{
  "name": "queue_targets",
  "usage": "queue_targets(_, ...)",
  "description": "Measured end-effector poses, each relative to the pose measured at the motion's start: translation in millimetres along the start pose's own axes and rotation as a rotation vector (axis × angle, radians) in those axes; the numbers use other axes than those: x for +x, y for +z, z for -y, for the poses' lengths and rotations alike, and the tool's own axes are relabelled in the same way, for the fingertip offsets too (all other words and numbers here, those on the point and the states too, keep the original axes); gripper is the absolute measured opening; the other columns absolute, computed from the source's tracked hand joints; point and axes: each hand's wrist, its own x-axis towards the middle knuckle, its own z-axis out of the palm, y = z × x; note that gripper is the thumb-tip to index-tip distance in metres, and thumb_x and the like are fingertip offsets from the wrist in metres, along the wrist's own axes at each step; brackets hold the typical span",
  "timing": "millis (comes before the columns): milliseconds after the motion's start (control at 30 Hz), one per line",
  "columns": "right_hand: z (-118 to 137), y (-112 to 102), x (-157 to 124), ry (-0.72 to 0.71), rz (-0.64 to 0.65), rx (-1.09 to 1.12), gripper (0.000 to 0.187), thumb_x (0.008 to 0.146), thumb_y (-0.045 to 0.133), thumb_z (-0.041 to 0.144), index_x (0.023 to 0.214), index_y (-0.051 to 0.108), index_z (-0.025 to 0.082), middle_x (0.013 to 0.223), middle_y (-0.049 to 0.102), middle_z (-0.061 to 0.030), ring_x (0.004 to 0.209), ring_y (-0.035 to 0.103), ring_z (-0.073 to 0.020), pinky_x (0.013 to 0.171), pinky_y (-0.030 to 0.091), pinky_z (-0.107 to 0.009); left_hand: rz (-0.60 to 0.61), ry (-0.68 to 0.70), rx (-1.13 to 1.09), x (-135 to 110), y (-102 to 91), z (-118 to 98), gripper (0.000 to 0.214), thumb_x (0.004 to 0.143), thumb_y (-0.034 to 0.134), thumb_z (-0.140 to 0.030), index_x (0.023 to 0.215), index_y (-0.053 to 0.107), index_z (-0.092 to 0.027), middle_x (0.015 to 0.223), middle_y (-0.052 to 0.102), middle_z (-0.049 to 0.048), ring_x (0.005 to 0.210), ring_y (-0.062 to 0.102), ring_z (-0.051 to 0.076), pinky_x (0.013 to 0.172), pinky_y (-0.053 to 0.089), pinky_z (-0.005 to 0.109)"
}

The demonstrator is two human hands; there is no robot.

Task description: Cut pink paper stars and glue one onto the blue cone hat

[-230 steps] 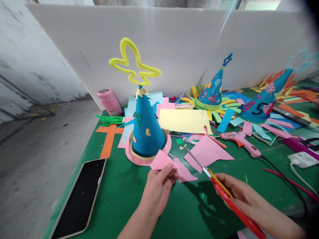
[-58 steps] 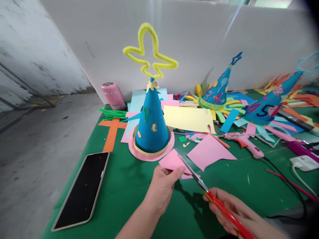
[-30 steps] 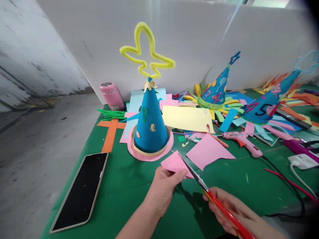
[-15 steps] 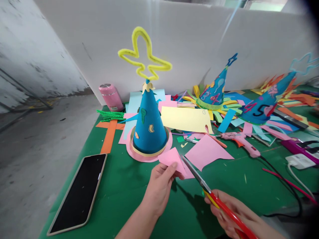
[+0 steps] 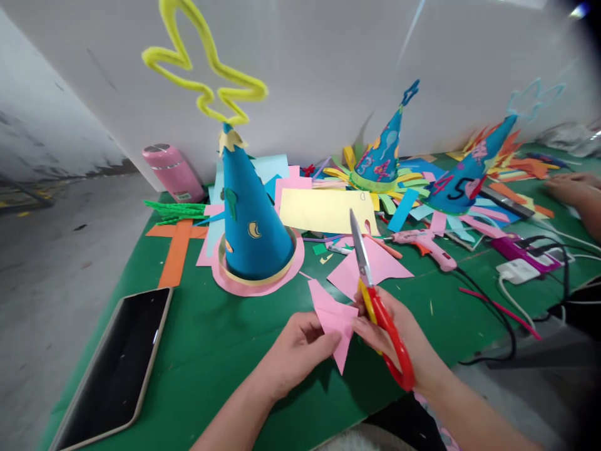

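I read this as between cuts: left hand (image 5: 300,351) pinches pink paper (image 5: 334,316), right hand (image 5: 417,344) grips red-yellow scissors (image 5: 376,302) with fingers at its edge; next snip needs scissors swung in.

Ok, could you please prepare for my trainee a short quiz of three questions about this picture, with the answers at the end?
1. True or false: the right hand holds the scissors while the left hand holds a piece of pink paper.
2. Which of these lies nearest the left edge of the green table: a) glue gun, b) phone, c) pale yellow card?
3. How many blue cone hats can you count?

Key: 1 true; 2 b; 3 three.
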Motion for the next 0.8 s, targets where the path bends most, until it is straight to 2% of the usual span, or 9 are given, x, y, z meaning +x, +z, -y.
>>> queue_targets(100,-4.4,10.6,4.3,-0.019,-0.055,0.046,0.038,0.056,0.076,0.024,0.081,0.047,0.021,0.065,0.049,0.0062,0.057,0.048,-0.0087,0.056,0.046,-0.021,-0.071,0.02,-0.035,3.0,0.8,3.9,0.014,0.071,0.062,-0.024,0.077,0.071,-0.015,0.07,0.067,0.0034,0.067,0.055,0.015,0.067,0.042,0.026)
queue_targets(233,-10.9,22.4,7.2,-0.018,-0.128,0.118,0.042,0.054,0.077,0.021,0.081,0.045,0.021,0.061,0.047,0.0087,0.05,0.044,-0.0067,0.048,0.042,-0.018,-0.213,0.043,-0.211,7.8,-0.4,10.4,0.015,0.071,0.063,-0.024,0.082,0.068,-0.016,0.072,0.065,0.0031,0.069,0.055,0.014,0.07,0.043,0.027)
queue_targets(367,-12.8,28.4,9.2,0.003,-0.121,0.161,0.043,0.053,0.078,0.022,0.08,0.045,0.021,0.06,0.048,0.0094,0.048,0.046,-0.0059,0.047,0.04,-0.017,-0.315,0.025,-0.311,10.3,-2.1,12.8,0.01,0.072,0.063,-0.024,0.069,0.062,-0.014,0.063,0.058,-0.0014,0.056,0.048,0.007,0.056,0.041,0.019)
queue_targets(567,-11.6,25.3,12.4,0.011,-0.062,0.144,0.042,0.054,0.077,0.018,0.081,0.045,0.021,0.058,0.046,0.0095,0.049,0.048,-0.0071,0.047,0.04,-0.018,-0.309,0.033,-0.312,10.2,-1.6,11.7,0.018,0.078,0.057,-0.026,0.065,0.057,-0.014,0.055,0.05,-0.004,0.047,0.04,0.004,0.046,0.034,0.016)
queue_targets(700,-11.6,24.9,14.4,0.016,-0.058,0.125,0.041,0.054,0.076,0.018,0.082,0.045,0.021,0.057,0.048,0.0095,0.048,0.049,-0.0073,0.047,0.041,-0.018,-0.271,-0.006,-0.295,9.6,-1.2,11.2,0.013,0.076,0.058,-0.026,0.074,0.061,-0.014,0.06,0.053,-0.0017,0.052,0.043,0.006,0.048,0.036,0.017)
queue_targets(800,-12.4,25.1,15.5,0.014,-0.051,0.11,0.04,0.055,0.075,0.017,0.082,0.045,0.021,0.057,0.05,0.0092,0.049,0.05,-0.0082,0.047,0.042,-0.019,-0.29,-0.007,-0.305,9.6,-1.6,10.2,0.012,0.075,0.06,-0.024,0.076,0.064,-0.014,0.064,0.056,-0.0004,0.055,0.044,0.006,0.053,0.038,0.017)
